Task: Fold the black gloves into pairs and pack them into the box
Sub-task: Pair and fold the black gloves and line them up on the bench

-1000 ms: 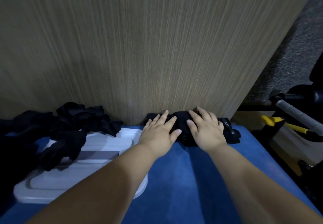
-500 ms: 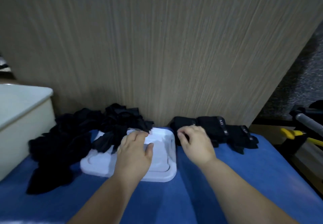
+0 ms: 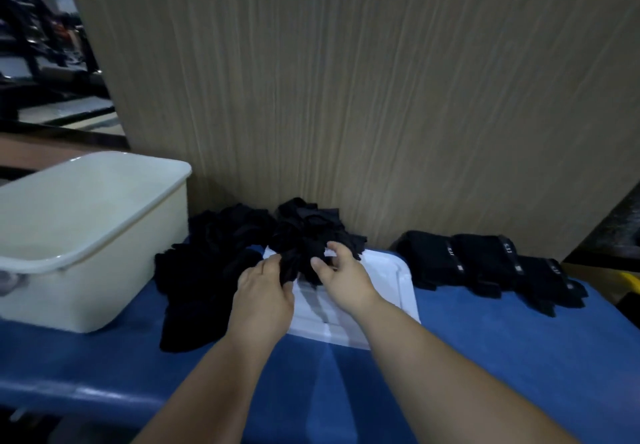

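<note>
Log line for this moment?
stage: picking from loose glove pile | left hand: grips pile | right hand: pinches pile | folded pairs: right of white lid | box: open, left

The gloves (image 3: 221, 270) heaped by the tabletop's back edge are black cloth, soft, crumpled and matt; the folded pairs (image 3: 485, 267) toward the right edge are the same dull knit, with narrow bands (image 3: 505, 247) of faint sheen. The box (image 3: 104, 235) at the left edge is cream plastic, smooth with a soft gloss, and the lid (image 3: 401, 280) is white plastic, smooth. The tabletop (image 3: 502, 357) has a blue matt covering, shinier along its front edge, and the panel (image 3: 346, 97) behind shows fine matt wood grain.
</note>
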The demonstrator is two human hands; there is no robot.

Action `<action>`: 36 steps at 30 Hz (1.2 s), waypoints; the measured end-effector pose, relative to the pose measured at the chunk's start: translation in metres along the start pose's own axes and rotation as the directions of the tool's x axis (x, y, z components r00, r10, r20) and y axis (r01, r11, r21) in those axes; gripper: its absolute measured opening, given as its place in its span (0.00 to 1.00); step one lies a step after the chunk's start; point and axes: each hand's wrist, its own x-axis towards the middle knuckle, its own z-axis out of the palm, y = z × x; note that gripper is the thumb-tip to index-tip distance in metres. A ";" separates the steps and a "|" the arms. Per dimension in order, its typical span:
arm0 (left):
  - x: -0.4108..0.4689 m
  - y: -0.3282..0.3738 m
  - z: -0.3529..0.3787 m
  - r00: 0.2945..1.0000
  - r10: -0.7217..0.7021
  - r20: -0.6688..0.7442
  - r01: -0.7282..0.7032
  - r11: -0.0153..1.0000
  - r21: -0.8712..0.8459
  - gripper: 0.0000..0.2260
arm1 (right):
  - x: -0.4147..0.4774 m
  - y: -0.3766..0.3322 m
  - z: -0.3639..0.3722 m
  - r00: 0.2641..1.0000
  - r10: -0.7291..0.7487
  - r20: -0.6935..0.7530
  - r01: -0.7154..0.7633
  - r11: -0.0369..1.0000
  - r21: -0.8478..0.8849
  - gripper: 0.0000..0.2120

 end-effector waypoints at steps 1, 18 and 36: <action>0.002 -0.001 0.000 1.000 -0.007 0.020 0.007 1.000 -0.003 0.22 | 0.003 -0.004 0.004 1.000 0.014 0.000 -0.014 1.000 0.015 0.29; -0.003 0.041 0.006 0.976 -0.042 0.213 0.119 0.923 -0.366 0.11 | -0.032 0.005 -0.021 0.999 0.005 -0.047 0.005 0.975 0.220 0.07; -0.055 0.130 0.091 0.832 0.452 0.322 -0.260 0.830 -0.493 0.14 | -0.144 0.114 -0.156 0.958 0.011 -0.287 0.048 0.979 0.200 0.13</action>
